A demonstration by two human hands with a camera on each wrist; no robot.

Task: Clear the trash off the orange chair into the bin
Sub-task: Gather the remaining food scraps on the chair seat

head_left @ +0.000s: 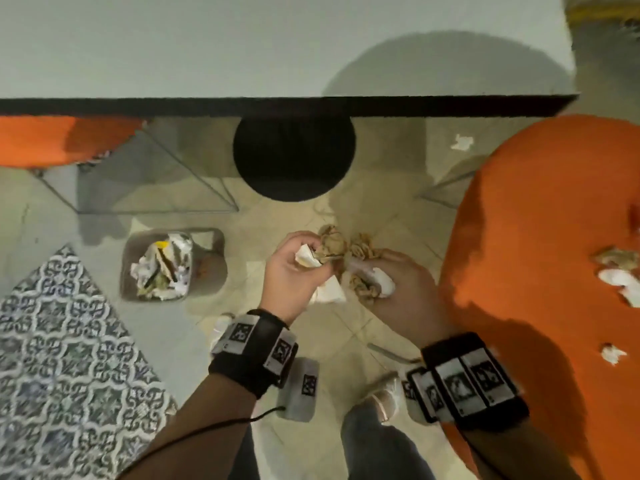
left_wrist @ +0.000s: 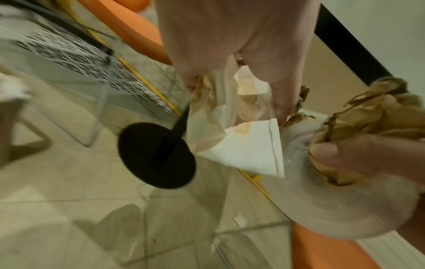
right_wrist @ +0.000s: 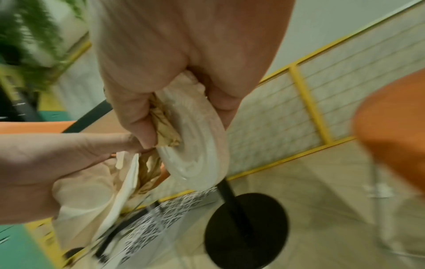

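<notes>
Table (head_left: 277,46): a pale top with a dark near edge ran across the far side; its black round base (head_left: 294,157) stood on the tiled floor under it.
Orange chair (head_left: 540,237): it filled the right side, beside the person's right arm; a 2nd orange seat (head_left: 52,140) showed at far left.
Patterned rug (head_left: 62,358): it lay at near left on the floor.
Bin (head_left: 173,265): a grey square tub stood on the floor left of the hands, already holding crumpled white and yellow paper.
Left hand (head_left: 294,268): its fingers were curled around white napkins (left_wrist: 248,151) and the edge of crumpled brown paper (head_left: 332,245), above the floor between bin and chair.
Right hand (head_left: 401,289): it was clenched around a white plastic lid (right_wrist: 197,145) with more brown paper tucked in it, touching the left hand's load.
Scraps on seat (head_left: 620,271): brown and white pieces lay at the chair's right edge, with 1 small white bit (head_left: 613,353) nearer.
Floor scrap (head_left: 462,143): 1 white piece lay on the tiles far of the chair.
</notes>
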